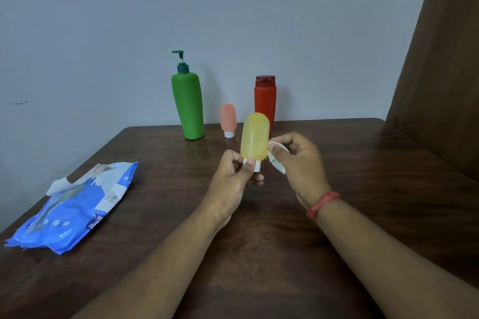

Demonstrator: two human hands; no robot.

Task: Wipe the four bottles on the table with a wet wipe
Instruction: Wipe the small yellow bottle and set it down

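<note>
Behind the yellow bottle (254,136) stand the green (188,105), red (265,101) and pink (228,119) ones. The left hand (230,179) pinches its white cap, bottle raised above the table (363,215). The right hand (298,160), just beside its right flank, clutches the wipe (277,160). Best turn the bottle while rubbing downward.
</note>
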